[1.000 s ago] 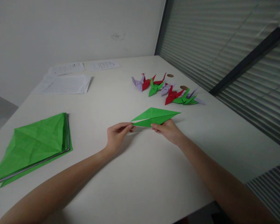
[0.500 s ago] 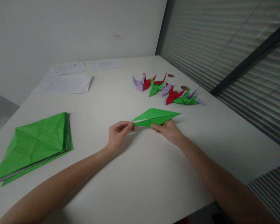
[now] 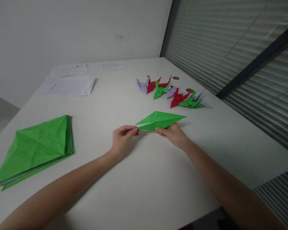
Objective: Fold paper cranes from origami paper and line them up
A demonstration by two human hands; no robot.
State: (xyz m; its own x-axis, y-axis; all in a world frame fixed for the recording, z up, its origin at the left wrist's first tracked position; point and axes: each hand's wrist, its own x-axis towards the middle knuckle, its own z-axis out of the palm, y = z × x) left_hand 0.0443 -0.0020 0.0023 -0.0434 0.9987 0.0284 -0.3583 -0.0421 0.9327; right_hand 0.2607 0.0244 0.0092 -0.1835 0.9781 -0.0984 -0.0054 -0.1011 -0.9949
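Observation:
A green sheet of origami paper (image 3: pixel 158 118), folded into a long diamond with a slit at its left end, is held between both hands just over the table. My left hand (image 3: pixel 122 138) pinches the lower of the two left points between thumb and fingers. Along the lower right edge, my right hand (image 3: pixel 171 132) grips the paper, thumb on top and fingers underneath. The right point of the diamond sticks out free past that hand. Parts of the fingers of both hands are hidden.
Several folded paper cranes in green (image 3: pixel 160 90), red (image 3: pixel 178 98) and lilac (image 3: pixel 142 85) stand beyond my hands. A stack of green-topped paper (image 3: pixel 39 142) lies at left on the white table (image 3: pixel 124 191). Printed sheets (image 3: pixel 69 87) lie behind; window blinds (image 3: pixel 218 41) border the right.
Almost nothing differs. My left hand has shifted very slightly to the right along with the pinched point; the right hand keeps its hold.

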